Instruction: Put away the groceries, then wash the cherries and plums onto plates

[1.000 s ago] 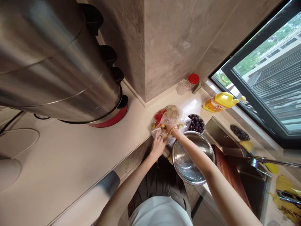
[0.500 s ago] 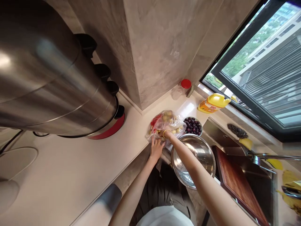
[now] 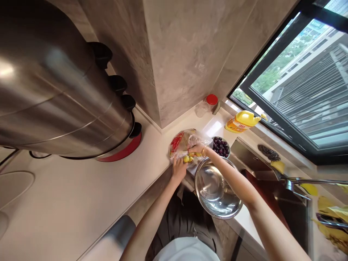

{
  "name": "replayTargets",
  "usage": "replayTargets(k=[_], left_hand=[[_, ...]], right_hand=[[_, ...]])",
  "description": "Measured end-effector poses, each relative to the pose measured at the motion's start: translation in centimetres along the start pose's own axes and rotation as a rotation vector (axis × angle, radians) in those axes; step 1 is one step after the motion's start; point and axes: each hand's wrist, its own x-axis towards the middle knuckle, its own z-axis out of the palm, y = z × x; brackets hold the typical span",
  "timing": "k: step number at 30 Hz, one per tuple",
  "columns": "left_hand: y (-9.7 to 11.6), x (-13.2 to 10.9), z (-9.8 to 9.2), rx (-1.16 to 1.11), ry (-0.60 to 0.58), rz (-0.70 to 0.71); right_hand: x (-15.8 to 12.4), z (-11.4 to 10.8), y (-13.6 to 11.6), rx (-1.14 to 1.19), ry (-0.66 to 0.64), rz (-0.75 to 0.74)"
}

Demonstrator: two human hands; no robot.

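Note:
A clear plastic bag (image 3: 178, 141) with red print lies at the counter edge, with small yellow-green fruits (image 3: 187, 158) showing at its opening. My left hand (image 3: 179, 169) is closed on the bag's near edge, beside the fruits. Over the opening is my right hand (image 3: 198, 148), its fingers bent onto the bag's film just above the fruits; the fingertips are partly hidden. A shiny steel bowl (image 3: 214, 188) stands below my right forearm, which covers part of its rim. Behind that wrist sits a bowl of dark cherries (image 3: 220, 146).
A yellow detergent bottle (image 3: 241, 121) and a red-lidded jar (image 3: 211, 99) stand by the wall and window. To the right are the sink (image 3: 244, 154), a wooden board (image 3: 268, 197) and a faucet (image 3: 290, 185). A large steel appliance (image 3: 67, 98) fills the left.
My right hand has drawn back out of the bag onto its opening, and yellow-green fruits now show between my hands. My view has shifted slightly.

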Motion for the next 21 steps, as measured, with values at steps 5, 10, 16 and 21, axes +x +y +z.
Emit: replayTargets(k=[5, 10, 16, 21], left_hand=[[0.5, 1.1, -0.8, -0.019, -0.015, -0.024], [0.7, 1.3, -1.3, -0.012, -0.037, -0.022], [0.7, 0.4, -1.3, -0.013, -0.009, 0.004], [0.8, -0.2, -1.0, -0.030, 0.017, 0.004]], right_hand=[[-6.1, -0.1, 5.5, -0.079, -0.181, 0.116], [-6.7, 2.4, 13.3, -0.666, 0.379, 0.210], [-4.7, 4.3, 16.4, -0.862, 0.576, 0.272], [-6.9, 4.0, 13.0, -0.933, 0.442, 0.284]])
